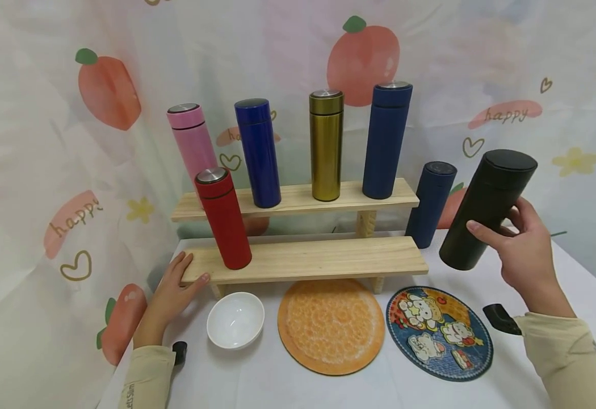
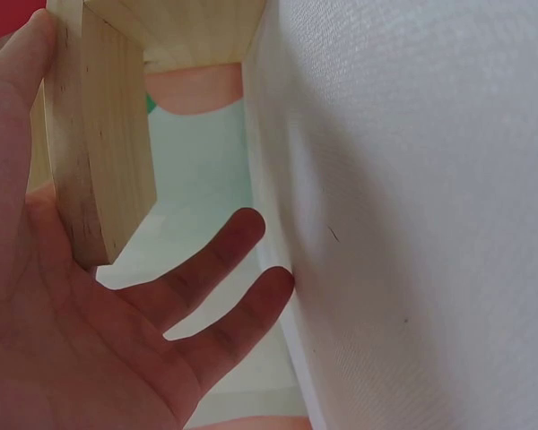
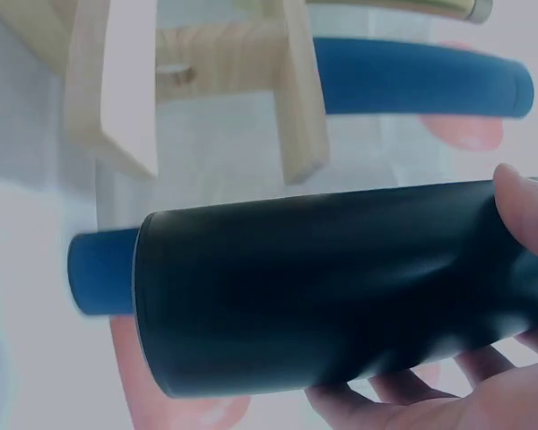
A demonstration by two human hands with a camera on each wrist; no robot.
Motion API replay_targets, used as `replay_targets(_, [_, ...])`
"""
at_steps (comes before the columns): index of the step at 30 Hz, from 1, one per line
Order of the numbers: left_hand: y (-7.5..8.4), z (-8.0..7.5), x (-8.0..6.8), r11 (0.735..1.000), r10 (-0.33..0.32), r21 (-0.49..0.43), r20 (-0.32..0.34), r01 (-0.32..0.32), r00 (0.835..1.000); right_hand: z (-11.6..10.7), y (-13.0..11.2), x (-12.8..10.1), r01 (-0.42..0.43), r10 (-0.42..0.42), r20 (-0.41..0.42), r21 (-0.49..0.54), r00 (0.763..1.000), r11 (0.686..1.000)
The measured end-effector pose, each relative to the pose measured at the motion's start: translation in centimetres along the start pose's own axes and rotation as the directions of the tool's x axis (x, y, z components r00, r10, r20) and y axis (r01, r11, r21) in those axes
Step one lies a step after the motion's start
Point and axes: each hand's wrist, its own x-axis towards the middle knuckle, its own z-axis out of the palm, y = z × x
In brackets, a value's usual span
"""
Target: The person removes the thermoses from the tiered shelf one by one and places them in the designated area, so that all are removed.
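My right hand (image 1: 528, 255) grips a black thermos bottle (image 1: 487, 210), raised and tilted to the right of the two-tier wooden shelf (image 1: 323, 258). The thumb lies on one side of it and fingers on the other; the right wrist view shows its base end clear of the table. With my left hand (image 1: 170, 295) I hold the left end of the lower tier. Its thumb is at the front edge, and two fingers stretch out below the board in the left wrist view. A red thermos (image 1: 223, 218) stands on that tier near this hand.
On the upper tier stand pink (image 1: 193, 139), blue (image 1: 259, 153), gold (image 1: 326, 147) and navy (image 1: 387, 142) thermoses. Another navy thermos (image 1: 431, 204) stands behind the black one. In front are a white bowl (image 1: 235, 321), an orange round mat (image 1: 331, 326) and a cartoon mat (image 1: 440, 334).
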Motion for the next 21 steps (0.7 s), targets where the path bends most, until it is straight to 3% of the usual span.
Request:
replay_targets(5, [0.2,-0.1,-0.1,1.000,0.017,-0.009,-0.009,-0.017,1.000,-1.4,0.9,0.1,-0.027,0.027,-0.026,0.011,0.999,1.000])
replay_targets(9, [0.3,-0.2,-0.4,1.000,0.018,-0.012,-0.015,-0.018,1.000,-2.0,1.3,0.2,-0.040,0.039,-0.035,-0.042,0.999,0.998])
replay_targets(21, [0.0,0.1,-0.2,1.000,0.017,-0.006,-0.021,-0.017,1.000,-3.6,3.4,0.7,-0.056,0.057,0.003,-0.087,0.998,0.995])
